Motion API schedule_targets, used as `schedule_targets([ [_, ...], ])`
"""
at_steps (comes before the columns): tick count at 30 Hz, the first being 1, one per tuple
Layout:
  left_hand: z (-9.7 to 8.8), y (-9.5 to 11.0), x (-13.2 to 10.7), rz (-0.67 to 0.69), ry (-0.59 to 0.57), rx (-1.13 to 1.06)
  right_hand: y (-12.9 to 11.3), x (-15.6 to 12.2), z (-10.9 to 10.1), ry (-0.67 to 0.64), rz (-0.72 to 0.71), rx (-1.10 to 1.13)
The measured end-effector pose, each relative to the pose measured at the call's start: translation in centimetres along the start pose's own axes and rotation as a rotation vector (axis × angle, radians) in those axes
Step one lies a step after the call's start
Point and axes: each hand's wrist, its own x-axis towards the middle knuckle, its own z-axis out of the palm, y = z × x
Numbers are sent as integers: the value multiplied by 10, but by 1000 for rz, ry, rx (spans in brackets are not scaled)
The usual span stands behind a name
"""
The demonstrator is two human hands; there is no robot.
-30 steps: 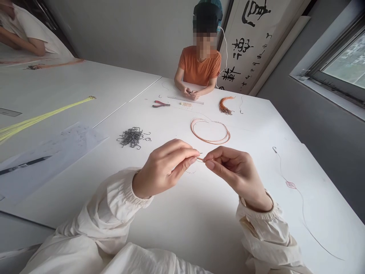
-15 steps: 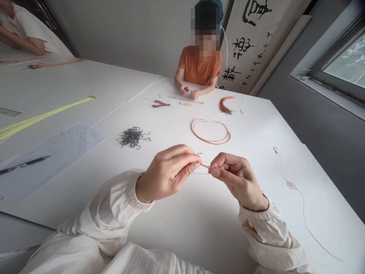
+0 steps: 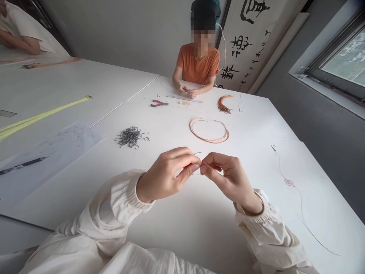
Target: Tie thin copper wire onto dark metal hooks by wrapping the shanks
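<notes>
- White desk (image 3: 182,236) surfaces are seen filling the room, with a calligraphy scroll (image 3: 242,45) and a window (image 3: 340,57) beyond.
- Both hands are held together above the desk, fingertips meeting.
- A thin dark wire (image 3: 197,153) is pinched between the left hand (image 3: 167,177) and the right hand (image 3: 228,179); its middle is hidden by the fingers.
- A coil of copper wire (image 3: 209,130) is laid just ahead of the hands.
- A heap of dark metal hooks (image 3: 130,137) is placed ahead and to the left.
- Red-handled pliers (image 3: 159,103), a ruler (image 3: 184,99) and a bundle of orange wires (image 3: 224,103) are set farther off.
- Beyond them, a seated person (image 3: 198,64) in an orange T-shirt is seen with both hands (image 3: 188,91) brought together at the desk edge.
</notes>
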Motion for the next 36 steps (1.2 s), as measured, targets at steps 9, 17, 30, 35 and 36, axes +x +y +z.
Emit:
schedule_targets([
  [9, -6, -1, 0, -168, 103, -48, 3, -6, -15, -205, 250, 339],
  [17, -6, 2, 0, -197, 52, -131, 15, -9, -19, -68, 166, 496],
  [30, -7, 7, -2, -250, -37, -211, 25, 1, 0, 24, 218, 866],
  [35, -5, 7, -3, -243, 3, -200, 18, -4, 1, 73, 155, 892],
  [36, -5, 7, -3, -238, 9, -204, 17, -5, 1, 81, 148, 888],
])
